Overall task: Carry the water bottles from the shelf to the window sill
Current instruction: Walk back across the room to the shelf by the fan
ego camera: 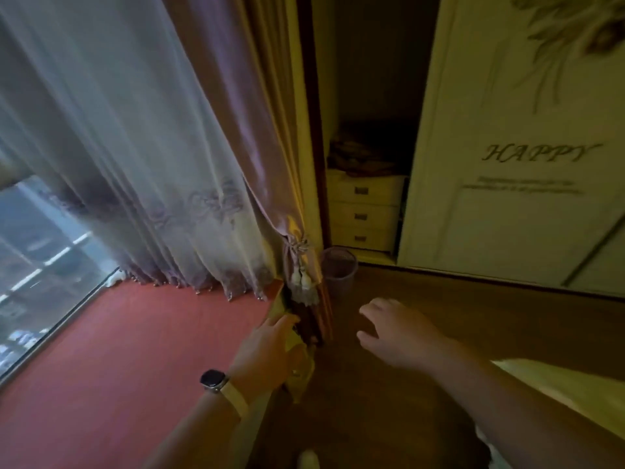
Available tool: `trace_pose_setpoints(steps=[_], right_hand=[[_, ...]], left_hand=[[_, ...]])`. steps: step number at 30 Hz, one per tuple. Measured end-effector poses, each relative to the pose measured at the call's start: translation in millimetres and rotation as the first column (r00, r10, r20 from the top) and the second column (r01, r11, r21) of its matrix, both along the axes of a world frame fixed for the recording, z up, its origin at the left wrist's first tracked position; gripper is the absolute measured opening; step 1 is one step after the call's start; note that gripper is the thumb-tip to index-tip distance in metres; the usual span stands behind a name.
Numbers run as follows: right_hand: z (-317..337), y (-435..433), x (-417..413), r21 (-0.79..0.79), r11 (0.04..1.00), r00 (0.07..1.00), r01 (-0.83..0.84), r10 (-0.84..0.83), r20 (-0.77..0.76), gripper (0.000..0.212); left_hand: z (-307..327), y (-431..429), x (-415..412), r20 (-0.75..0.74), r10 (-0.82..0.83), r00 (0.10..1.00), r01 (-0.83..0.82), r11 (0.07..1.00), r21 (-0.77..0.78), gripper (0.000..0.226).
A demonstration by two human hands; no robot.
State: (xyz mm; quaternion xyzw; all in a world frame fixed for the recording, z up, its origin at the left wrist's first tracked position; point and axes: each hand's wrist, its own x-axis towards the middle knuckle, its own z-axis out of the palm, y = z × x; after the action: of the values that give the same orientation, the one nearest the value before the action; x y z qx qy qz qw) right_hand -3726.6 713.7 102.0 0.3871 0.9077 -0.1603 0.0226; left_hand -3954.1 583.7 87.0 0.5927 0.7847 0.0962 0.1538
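Water bottles: where they are cannot be told from this view. One window sill fills the lower left, a broad flat ledge with a matte red, cloth-like cover, running along the window glass. Two hands show. The left hand, with one dark square watch on a pale strap, lies at the sill's right end against the yellow curtain edge; its fingers reach into the cloth, and whether they pinch it cannot be told. The right hand is released, fingers loosely spread, holding nothing, above the wooden floor. Over the sill hang one sheer curtain with a beaded hem and one glossy mauve drape, gathered by a tie-back with two pale tassels. Beside it stands one round mesh basket. Behind are three cream drawers and one sliding door lettered HAPPY.
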Motion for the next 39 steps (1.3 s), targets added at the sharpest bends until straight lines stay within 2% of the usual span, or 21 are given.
trace_pose_setpoints(steps=[6,13,21,29,35,39], right_hand=[[-14,59,18,-0.001,0.987,0.986,0.162,-0.161,0.041,0.056],[-7,152,0,0.02,0.941,0.938,0.338,-0.339,0.074,0.056],[18,225,-4,0.136,0.83,0.836,0.542,-0.548,0.015,0.054],[17,261,53,0.135,0.726,0.732,0.674,-0.681,0.005,0.047],[-3,317,103,0.038,0.647,0.648,0.761,-0.757,-0.079,0.05],[-4,380,142,0.017,0.647,0.643,0.762,-0.755,-0.128,0.047]], left_hand=[[-19,105,2,0.026,-0.192,0.981,0.191,0.98,0.047,0.051],[-24,238,-28,0.034,-0.39,0.92,0.385,0.917,0.099,0.052],[-13,368,-42,-0.046,-0.569,0.821,0.57,0.816,0.096,0.054],[-8,458,4,-0.039,-0.7,0.713,0.701,0.711,0.063,0.052],[-16,535,68,-0.043,-0.722,0.691,0.723,0.689,0.052,0.05],[-10,596,118,-0.052,-0.73,0.681,0.732,0.68,0.032,0.05]])
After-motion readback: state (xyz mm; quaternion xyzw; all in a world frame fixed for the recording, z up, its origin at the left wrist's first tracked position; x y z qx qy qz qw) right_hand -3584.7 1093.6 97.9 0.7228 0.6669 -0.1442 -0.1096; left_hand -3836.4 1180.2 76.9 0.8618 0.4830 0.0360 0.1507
